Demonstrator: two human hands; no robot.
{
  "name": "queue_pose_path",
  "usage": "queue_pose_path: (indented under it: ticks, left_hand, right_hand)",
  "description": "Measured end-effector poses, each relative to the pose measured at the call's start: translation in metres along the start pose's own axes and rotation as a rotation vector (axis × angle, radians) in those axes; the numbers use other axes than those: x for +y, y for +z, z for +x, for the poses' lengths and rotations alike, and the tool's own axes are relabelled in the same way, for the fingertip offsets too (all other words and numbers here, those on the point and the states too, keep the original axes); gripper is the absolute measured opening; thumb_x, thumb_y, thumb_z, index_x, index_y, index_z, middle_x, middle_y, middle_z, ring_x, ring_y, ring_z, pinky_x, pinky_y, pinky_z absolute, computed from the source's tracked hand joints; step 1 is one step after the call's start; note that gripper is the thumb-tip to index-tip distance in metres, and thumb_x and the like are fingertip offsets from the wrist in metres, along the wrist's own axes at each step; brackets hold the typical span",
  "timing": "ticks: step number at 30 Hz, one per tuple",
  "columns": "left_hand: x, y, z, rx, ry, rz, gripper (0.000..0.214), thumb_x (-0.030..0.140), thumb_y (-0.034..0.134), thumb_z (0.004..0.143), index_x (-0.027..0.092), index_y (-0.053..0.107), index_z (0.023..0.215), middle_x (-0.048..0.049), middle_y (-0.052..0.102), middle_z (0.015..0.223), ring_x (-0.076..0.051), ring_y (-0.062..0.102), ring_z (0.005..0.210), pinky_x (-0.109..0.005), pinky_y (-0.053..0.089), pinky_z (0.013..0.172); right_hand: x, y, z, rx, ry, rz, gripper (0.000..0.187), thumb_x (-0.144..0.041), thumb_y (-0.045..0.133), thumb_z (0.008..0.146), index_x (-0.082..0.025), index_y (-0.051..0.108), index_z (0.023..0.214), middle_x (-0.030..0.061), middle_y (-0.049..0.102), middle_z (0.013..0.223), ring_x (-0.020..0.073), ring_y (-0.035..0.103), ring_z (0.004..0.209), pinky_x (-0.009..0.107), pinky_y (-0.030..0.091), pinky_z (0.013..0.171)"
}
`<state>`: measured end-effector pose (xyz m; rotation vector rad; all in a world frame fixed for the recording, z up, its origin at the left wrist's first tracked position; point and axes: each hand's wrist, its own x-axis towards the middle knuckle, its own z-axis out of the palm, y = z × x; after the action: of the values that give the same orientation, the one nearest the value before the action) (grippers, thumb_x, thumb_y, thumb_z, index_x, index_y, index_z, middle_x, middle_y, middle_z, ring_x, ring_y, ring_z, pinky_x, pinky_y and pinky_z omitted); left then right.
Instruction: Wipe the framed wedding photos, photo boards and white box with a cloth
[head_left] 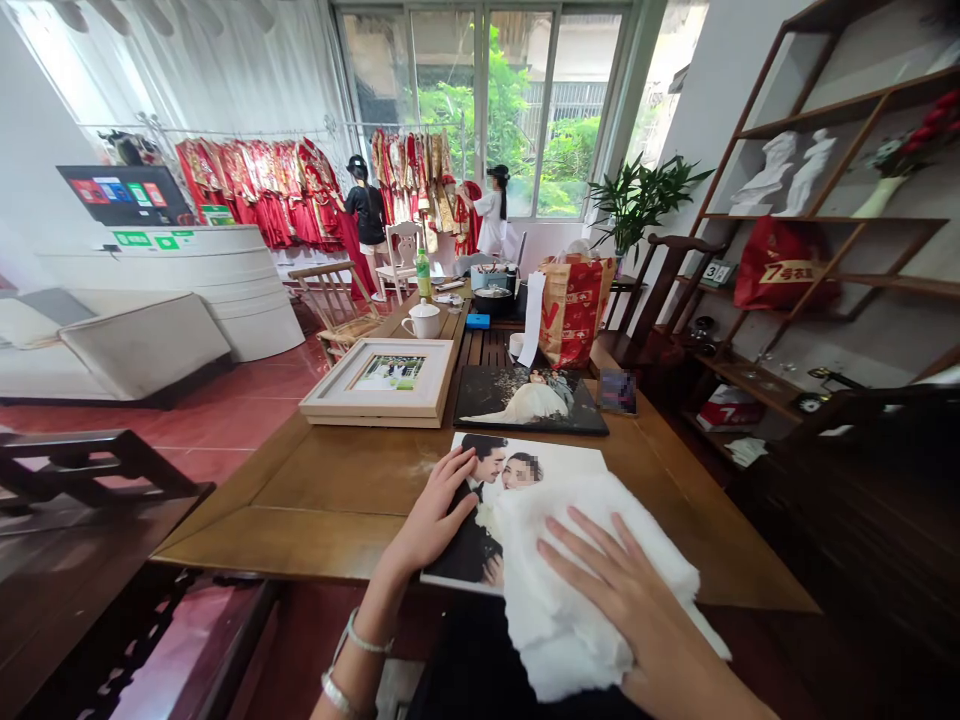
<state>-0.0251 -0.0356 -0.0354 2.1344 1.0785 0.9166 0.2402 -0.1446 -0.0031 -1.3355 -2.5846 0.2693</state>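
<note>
A wedding photo panel (480,480) lies at the near edge of the wooden table, showing a couple on a white ground. My left hand (435,510) rests on its left side, fingers stretched out and holding nothing. Under my right hand (607,570) is a folded white cloth (540,600), pressed flat against the panel with the fingers spread. The cloth covers much of the panel's right half and hangs past the near edge. Just beyond lies a dark wedding photo panel (480,395), with a white-framed picture (337,370) to its left.
On the wooden table (337,500) stand a white lidded cup (424,320), a green-labelled bottle (424,273), a red paper bag (574,310) and a small photo block (617,392). Wooden chairs flank the table. Two people (365,210) stand by red garments at the back; shelves (840,210) rise at right.
</note>
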Motion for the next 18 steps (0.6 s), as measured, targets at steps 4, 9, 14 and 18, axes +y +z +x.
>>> queue_pose_path:
  ticks: [4,9,14,18]
  left_hand:
    - [0.0,0.0,-0.001,0.008,0.001,0.013,0.053,0.034,0.056,0.088,0.025,0.042,0.138,-0.007,0.036,0.149,-0.024,0.02,0.142,-0.048,0.018,0.116]
    - [0.0,0.001,0.0,0.035,0.0,-0.012,0.051,0.031,0.054,0.089,0.026,0.041,0.139,-0.0064,0.034,0.15,-0.023,0.019,0.143,-0.049,0.017,0.116]
    - [-0.003,0.006,0.001,0.108,-0.011,-0.013,0.048,0.028,0.053,0.089,0.025,0.044,0.136,-0.0076,0.038,0.148,-0.023,0.021,0.142,-0.049,0.017,0.116]
    - [-0.004,0.008,0.0,0.11,-0.006,0.007,0.048,0.028,0.051,0.09,0.024,0.044,0.137,-0.0072,0.038,0.148,-0.023,0.02,0.143,-0.049,0.018,0.116]
  right_hand:
    - [0.014,-0.006,0.019,-0.009,0.047,-0.004,0.09,-0.008,0.046,0.063,-0.036,0.027,0.145,-0.0058,0.027,0.153,0.0248,0.018,0.142,0.056,0.008,0.114]
    - [0.058,-0.01,0.068,0.126,0.264,-0.057,0.083,-0.004,0.044,0.063,-0.03,0.038,0.142,-0.001,0.035,0.15,0.0245,0.023,0.141,0.056,0.012,0.113]
    - [0.061,-0.006,0.084,0.158,0.284,-0.067,0.079,-0.005,0.046,0.066,-0.028,0.04,0.141,0.0022,0.036,0.15,0.027,0.022,0.14,0.059,0.013,0.111]
    - [0.029,0.003,0.062,0.134,0.165,-0.078,0.084,-0.008,0.049,0.061,-0.029,0.038,0.142,-0.0002,0.034,0.151,0.0266,0.019,0.141,0.057,0.009,0.113]
